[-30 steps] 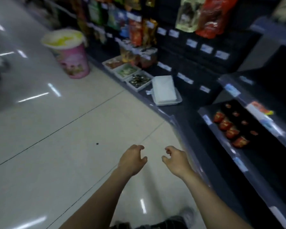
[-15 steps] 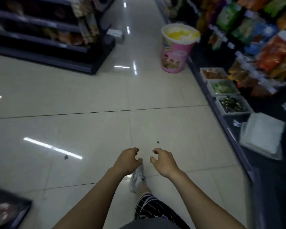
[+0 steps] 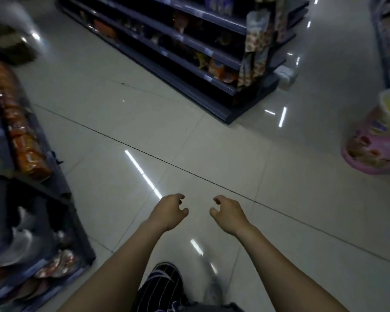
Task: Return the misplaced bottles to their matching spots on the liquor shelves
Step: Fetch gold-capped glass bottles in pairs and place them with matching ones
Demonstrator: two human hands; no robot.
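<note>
Hands over floor [image 3: 189, 136], left [image 3: 169, 211], right [image 3: 229, 214] (both curled)

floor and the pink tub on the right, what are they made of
The floor looks like pale glazed tile, glossy: thin dark joints cross it and light strips mirror sharply in it. The pink tub seems plastic or printed card, smooth, with printed pictures; blur leaves that open.

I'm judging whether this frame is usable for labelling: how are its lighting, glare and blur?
Head view: dim overall; ceiling lights leave bright streaks of glare on the glossy floor; the left-edge shelf and the shoe are smeared by motion; the left hand and right hand look fairly sharp.
</note>
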